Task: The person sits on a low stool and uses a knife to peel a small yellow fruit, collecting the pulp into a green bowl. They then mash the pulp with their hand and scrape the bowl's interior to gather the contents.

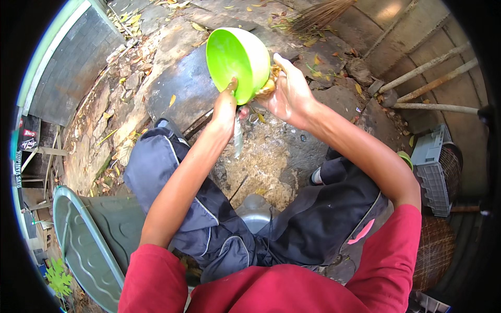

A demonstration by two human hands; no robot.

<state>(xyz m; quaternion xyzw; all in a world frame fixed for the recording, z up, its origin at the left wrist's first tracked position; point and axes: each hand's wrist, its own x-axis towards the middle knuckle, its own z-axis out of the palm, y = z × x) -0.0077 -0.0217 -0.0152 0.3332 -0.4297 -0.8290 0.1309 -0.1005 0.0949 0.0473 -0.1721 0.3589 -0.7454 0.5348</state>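
Note:
My left hand (pixel 226 105) grips the rim of a bright green plastic bowl (pixel 256 58), thumb on the inner wall and fingers underneath. The bowl is tilted on its side, its mouth facing left, and I see no contents in it. My right hand (pixel 289 94) presses a yellow-brown scrubber (pixel 267 89) of tangled fibre or mesh against the outer wall. That palm looks wet, with whitish suds. Water (pixel 237 137) runs down below my left hand onto the wet stone ground (pixel 258 164).
A rounded silver metal vessel (pixel 254 215) stands between my legs. On the left lies a large green plastic tub (pixel 90 250) on its side. A grey crate (pixel 432 172), a woven basket (pixel 434 250) and leaning poles (pixel 426 70) line the right. A stick broom (pixel 321 15) lies ahead.

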